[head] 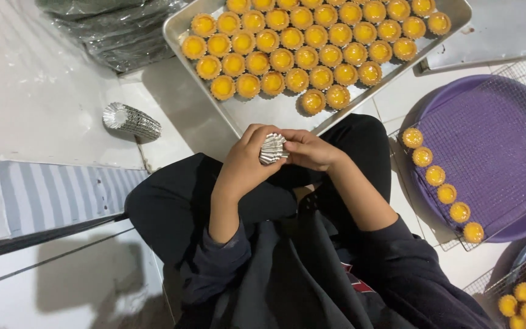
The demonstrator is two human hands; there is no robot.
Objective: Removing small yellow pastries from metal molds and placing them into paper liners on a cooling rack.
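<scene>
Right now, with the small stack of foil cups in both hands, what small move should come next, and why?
Probably peel one cup off the foil cup stack: the left hand holds it, the right hand pinches its end, and the tarts on the tray look bare.

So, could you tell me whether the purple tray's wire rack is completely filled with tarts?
No, the wire rack carries only one row of tarts along its left edge.

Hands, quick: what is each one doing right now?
Left hand: fingers closed around a stack of foil cups.
Right hand: fingers closed on the same stack's other side.
</scene>
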